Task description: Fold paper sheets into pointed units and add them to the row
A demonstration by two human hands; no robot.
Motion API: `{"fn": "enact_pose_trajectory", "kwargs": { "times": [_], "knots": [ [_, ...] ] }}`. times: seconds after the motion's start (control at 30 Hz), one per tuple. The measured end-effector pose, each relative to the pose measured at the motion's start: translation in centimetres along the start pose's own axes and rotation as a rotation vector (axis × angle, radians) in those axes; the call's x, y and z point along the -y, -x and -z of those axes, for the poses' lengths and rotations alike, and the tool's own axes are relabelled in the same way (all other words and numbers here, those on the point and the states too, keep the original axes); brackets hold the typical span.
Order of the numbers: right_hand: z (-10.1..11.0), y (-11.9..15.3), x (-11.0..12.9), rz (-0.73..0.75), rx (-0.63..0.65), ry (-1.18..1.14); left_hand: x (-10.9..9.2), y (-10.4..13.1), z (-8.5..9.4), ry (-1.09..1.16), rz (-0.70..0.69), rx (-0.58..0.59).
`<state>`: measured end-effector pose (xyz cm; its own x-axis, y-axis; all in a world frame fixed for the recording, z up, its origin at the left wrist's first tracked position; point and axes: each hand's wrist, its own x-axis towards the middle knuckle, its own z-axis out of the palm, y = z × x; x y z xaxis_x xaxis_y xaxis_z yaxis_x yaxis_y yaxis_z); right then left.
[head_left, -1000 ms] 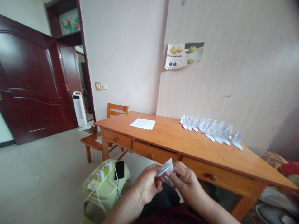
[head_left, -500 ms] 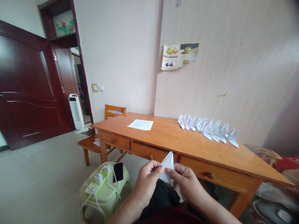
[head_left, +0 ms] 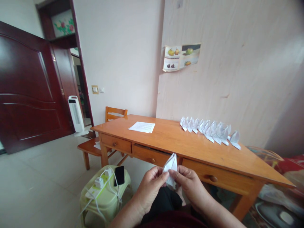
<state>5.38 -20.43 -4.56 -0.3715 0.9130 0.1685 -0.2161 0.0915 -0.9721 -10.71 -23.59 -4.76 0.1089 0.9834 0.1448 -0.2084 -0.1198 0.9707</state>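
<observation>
A folded white paper (head_left: pixel 171 163) with a pointed top is held upright above my lap, in front of the table's near edge. My left hand (head_left: pixel 152 183) pinches its left side between thumb and bent fingers. On the right side, my right hand (head_left: pixel 190 180) grips the same paper, its thumb lying across the front. The two thumb tips nearly meet at the paper's middle. Several folded paper pieces (head_left: pixel 210 129) stand in a row at the back right of the wooden table (head_left: pixel 163 136). A stack of printed sheets (head_left: pixel 142 127) lies at the table's left.
Left of my legs is a green stool (head_left: pixel 104 196) bearing a power strip (head_left: pixel 96 189), white cables and a black phone (head_left: pixel 119 175). A wooden chair (head_left: pixel 89 146) stands by the table's left end. The table's drawers (head_left: pixel 220 182) face me.
The paper has turned slightly between my fingers, and its front layers look a little more spread. Both hands keep nearly the same place. The view has shifted slightly.
</observation>
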Motion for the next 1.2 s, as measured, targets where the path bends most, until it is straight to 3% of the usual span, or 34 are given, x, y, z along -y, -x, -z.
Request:
{"fn": "enact_pose_trajectory", "kwargs": {
  "times": [0.13,0.43,0.73,0.87,1.0,1.2],
  "knots": [
    [0.1,0.0,-0.1,0.007,0.022,-0.032,0.2,0.2,-0.2,-0.052,0.048,0.041],
    [-1.0,0.6,1.5,-0.020,0.057,-0.021,0.0,0.0,-0.2,-0.025,0.011,-0.012],
    [0.1,-0.2,1.3,-0.007,-0.156,0.004,0.0,0.2,-0.3,-0.060,0.032,0.030],
    [0.5,-0.6,1.9,0.014,-0.186,-0.003,-0.1,0.3,-0.5,-0.059,0.049,0.042],
    [0.3,-0.4,2.0,-0.014,-0.119,-0.029,0.0,0.3,-0.5,-0.059,0.040,0.036],
    [-1.2,0.6,1.8,-0.070,0.125,-0.185,-0.1,0.4,-0.7,-0.047,0.036,0.054]
  ]
}}
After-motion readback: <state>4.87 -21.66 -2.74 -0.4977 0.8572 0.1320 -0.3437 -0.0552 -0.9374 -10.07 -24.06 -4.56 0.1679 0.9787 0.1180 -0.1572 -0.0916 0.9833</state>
